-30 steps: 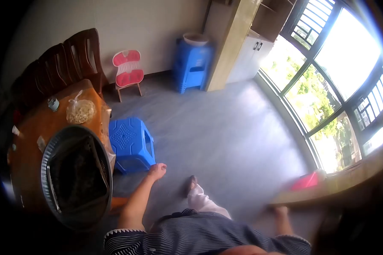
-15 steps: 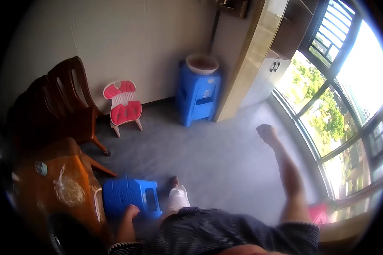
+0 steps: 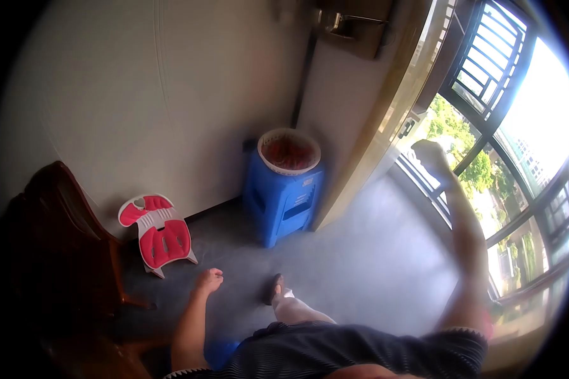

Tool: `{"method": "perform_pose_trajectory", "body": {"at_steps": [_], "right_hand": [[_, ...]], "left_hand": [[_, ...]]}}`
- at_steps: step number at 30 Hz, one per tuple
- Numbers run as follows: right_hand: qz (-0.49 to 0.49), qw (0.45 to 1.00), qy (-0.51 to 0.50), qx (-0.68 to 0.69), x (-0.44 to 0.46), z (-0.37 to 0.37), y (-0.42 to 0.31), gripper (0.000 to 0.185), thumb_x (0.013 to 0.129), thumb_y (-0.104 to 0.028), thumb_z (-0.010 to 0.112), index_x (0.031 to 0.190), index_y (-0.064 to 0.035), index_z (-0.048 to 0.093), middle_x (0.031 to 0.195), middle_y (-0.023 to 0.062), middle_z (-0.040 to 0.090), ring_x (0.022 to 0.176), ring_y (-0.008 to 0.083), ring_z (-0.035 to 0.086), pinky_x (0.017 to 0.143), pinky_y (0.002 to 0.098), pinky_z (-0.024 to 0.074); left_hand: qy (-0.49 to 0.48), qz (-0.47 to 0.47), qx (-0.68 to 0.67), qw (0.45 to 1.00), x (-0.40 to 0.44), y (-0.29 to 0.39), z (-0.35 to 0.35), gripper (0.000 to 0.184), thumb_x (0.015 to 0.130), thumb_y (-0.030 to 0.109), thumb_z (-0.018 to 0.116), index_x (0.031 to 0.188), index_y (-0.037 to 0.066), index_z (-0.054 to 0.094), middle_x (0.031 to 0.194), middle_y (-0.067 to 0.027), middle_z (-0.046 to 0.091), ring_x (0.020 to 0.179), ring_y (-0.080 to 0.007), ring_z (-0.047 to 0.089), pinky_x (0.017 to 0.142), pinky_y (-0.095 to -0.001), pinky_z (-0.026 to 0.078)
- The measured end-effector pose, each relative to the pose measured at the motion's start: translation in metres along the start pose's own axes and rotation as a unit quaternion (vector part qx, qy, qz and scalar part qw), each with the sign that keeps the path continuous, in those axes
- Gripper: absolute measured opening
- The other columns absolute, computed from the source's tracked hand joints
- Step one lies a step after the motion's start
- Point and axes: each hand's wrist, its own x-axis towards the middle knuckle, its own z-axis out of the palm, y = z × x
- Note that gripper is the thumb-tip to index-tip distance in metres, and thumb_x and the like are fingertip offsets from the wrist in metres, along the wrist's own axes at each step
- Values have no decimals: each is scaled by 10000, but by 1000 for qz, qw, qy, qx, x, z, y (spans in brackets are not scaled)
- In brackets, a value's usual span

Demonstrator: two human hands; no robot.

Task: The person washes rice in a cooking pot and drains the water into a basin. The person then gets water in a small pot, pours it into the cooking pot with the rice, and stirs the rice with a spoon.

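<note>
1. Red cushions on a white frame marked the small chair [image 3: 161, 237], which we saw standing on the grey floor [image 3: 367, 252] near the wall.
2. We saw the left hand [image 3: 210, 280] in the air, nearest that chair and apart from it in the view; its fingers curled in loosely, though we could not tell whether it was fully closed.
3. We made out the right hand [image 3: 431, 156] at the end of a bent-up arm, against the bright window [image 3: 540, 95]; blur kept us from telling how its fingers stood.
4. Between the hands, farther off, we saw a blue stool [image 3: 269, 199] bearing a white-rimmed bowl [image 3: 287, 170] of dark red contents.
5. At left we noted a dark wooden chair [image 3: 76, 234]; below, a brown shoe [image 3: 274, 289].
</note>
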Motion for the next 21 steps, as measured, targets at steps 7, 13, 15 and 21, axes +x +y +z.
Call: {"method": "perform_pose_trajectory", "body": {"at_steps": [7,13,15,21], "right_hand": [[-84,972,191,-110,211,-22,-28,172,807,-177,560,935,-109,653,846,113,657,782,275,642,691,370,505],[-143,905,271,-296,345,-35,-61,266,788,-200,608,1047,-138,614,970,90,643,918,272,609,792,394,479],[-164,894,261,-326,376,-34,-52,306,781,-218,625,1078,-149,602,1004,88,634,946,276,595,827,398,462],[4,939,70,-336,416,-25,-50,341,789,-296,628,1102,-167,593,960,73,646,919,269,602,829,391,459]], "left_hand": [[-71,-94,54,992,90,-3,-34,325,714,223,636,1019,110,644,1020,-112,645,984,-252,601,876,-344,454],[-101,-127,59,985,148,-24,-73,324,712,242,652,1014,125,664,1041,-126,638,995,-263,598,873,-360,456],[-110,-117,61,985,197,-26,-85,327,709,246,648,1008,116,668,1032,-130,642,984,-262,604,866,-351,462],[-105,20,132,985,320,70,-150,327,702,255,635,989,103,674,984,-130,654,940,-267,619,854,-327,470]]}}
